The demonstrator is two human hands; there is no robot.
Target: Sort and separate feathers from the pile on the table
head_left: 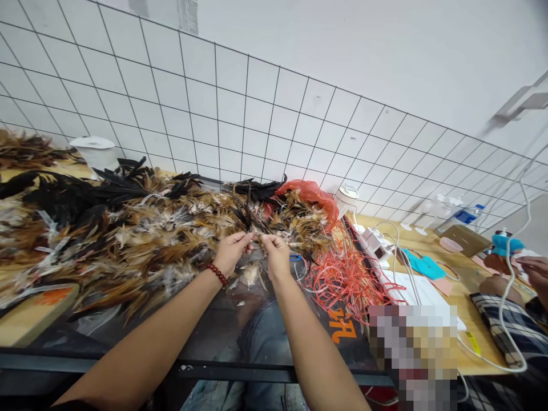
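Observation:
My left hand [234, 252], with a red bead bracelet [217, 275] at the wrist, is closed in a pinch. Close beside it, my right hand [277, 252] pinches too, the fingertips almost meeting. A small bunch of dark feathers [245, 218] rises from between the fingertips; its base is mostly hidden by the fingers. Behind and left of the hands spreads a thick heap of brown and tan feathers [171, 234], with long black feathers [85, 197] along the back. Below the fingers, a loose pale tuft [250, 275] lies on the dark table surface [201, 325].
A red plastic bag [314, 194] holds more feathers at the back. Right of it lies a tangle of pink-red strings [342, 277]. A white power adapter [377, 245] with cables stands beyond. A wire grid [231, 114] lines the wall. Another person's hand [535, 271] is at far right.

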